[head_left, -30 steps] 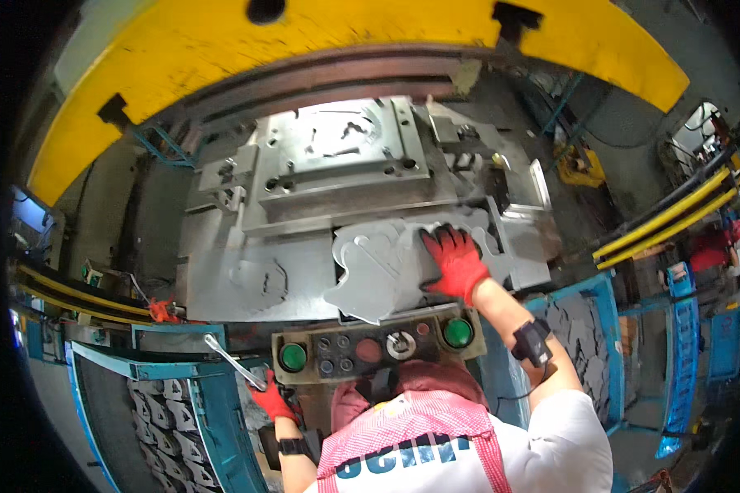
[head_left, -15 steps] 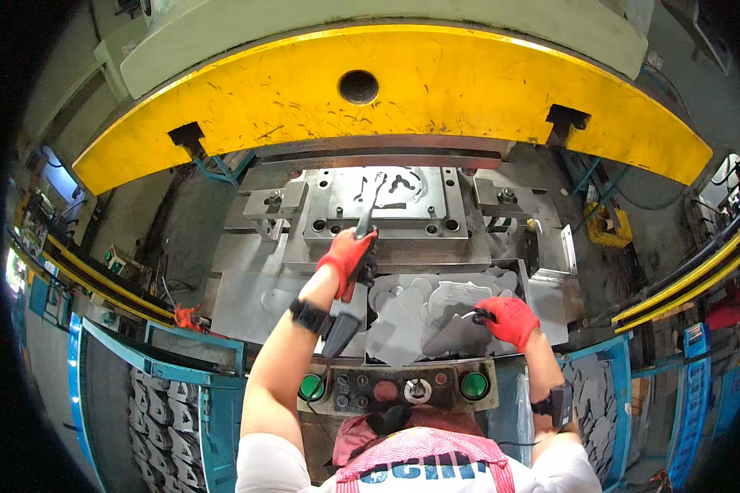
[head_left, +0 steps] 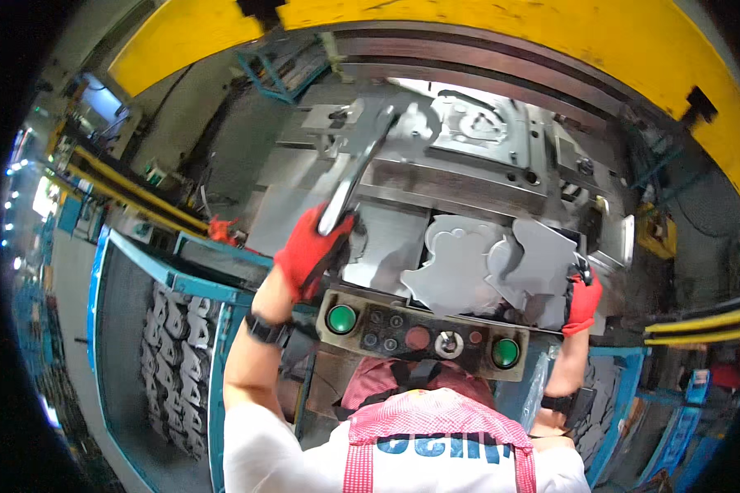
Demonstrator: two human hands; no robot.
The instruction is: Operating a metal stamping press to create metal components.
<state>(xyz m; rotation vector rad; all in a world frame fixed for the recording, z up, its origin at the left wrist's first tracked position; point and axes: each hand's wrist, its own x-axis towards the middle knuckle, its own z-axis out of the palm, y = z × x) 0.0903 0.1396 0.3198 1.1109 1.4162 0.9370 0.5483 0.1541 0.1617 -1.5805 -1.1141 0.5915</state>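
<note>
My left hand point(head_left: 311, 253), in a red glove, is closed round long metal tongs point(head_left: 358, 177). Their far end reaches up to the left side of the steel die point(head_left: 489, 140). A flat grey metal piece point(head_left: 419, 123) is smeared by motion at that end; whether the jaws grip it, I cannot tell. At the right, my red-gloved right hand point(head_left: 584, 302) is closed on a small dark tool point(head_left: 582, 269), mostly hidden by the fingers. This tool meets the edge of a flat grey metal blank point(head_left: 543, 259), which lies tilted over other blanks point(head_left: 456, 259).
The yellow press ram point(head_left: 592, 29) spans the top. Close to my body stands a control panel point(head_left: 395, 349) with green buttons. A blue bin point(head_left: 103, 345) of stamped parts is at the left, another blue bin point(head_left: 629, 361) at the right. Yellow bars point(head_left: 699, 329) flank the press.
My view has turned and shifted. The tongs' end has moved left across the die, with a blurred grey piece there. My right hand has moved right, a blank now at its tool.
</note>
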